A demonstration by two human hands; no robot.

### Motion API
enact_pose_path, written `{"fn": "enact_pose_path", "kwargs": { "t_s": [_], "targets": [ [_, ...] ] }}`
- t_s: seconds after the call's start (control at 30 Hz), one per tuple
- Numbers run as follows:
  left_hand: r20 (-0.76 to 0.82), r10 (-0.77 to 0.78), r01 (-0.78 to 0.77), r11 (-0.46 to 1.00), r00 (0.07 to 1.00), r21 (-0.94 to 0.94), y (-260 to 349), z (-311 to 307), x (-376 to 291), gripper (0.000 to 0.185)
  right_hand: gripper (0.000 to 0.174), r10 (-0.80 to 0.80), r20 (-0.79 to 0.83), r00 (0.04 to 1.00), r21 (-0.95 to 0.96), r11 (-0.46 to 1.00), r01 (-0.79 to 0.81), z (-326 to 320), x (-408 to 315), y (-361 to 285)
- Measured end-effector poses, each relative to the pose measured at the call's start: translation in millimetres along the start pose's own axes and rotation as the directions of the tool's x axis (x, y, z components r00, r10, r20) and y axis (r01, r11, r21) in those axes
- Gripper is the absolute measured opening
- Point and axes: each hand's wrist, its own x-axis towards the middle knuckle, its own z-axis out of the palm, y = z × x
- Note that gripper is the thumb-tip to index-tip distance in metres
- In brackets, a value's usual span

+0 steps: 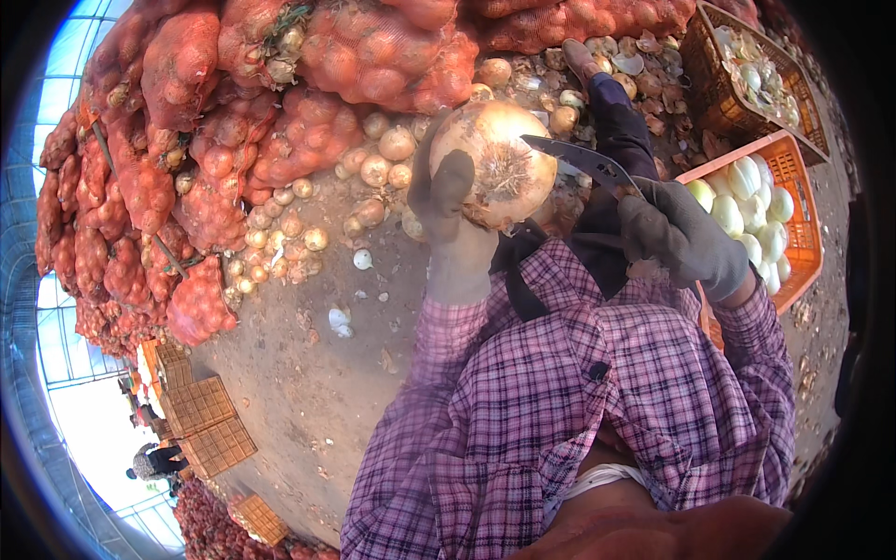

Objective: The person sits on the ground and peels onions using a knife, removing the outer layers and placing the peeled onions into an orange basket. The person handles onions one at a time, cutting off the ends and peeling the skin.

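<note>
My left hand (448,189), in a grey work glove, holds up a large unpeeled onion (493,150) with its dried root end showing. Gloved too, my right hand (675,231) grips a knife by its handle. The curved dark blade (584,159) points left, and its tip overlaps the onion's right side in the view; whether it touches the skin I cannot tell. Just beyond my right hand stands an orange plastic crate (805,262) holding several peeled white onions (752,203).
Red mesh sacks of onions (378,52) are piled high ahead and to the left. Loose onions (374,170) lie on the dirt floor (315,392). A brown crate (707,91) holds skins and scraps. Stacked crates (210,427) and a person (155,462) appear at far left.
</note>
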Motion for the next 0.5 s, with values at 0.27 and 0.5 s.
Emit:
{"fn": "enact_pose_path", "kwargs": {
  "t_s": [0.27,0.5],
  "targets": [
    [-0.016,0.017,-0.014,0.984,1.0,0.18,11,0,11,0.062,0.045,-0.038,0.114,0.993,0.027,0.999,0.035,1,6,3],
    [-0.057,0.044,-0.041,0.998,0.997,0.05,-9,6,16,0.06,0.048,-0.15,0.157,0.976,0.274,0.956,0.103,12,23,5]
  ]
}}
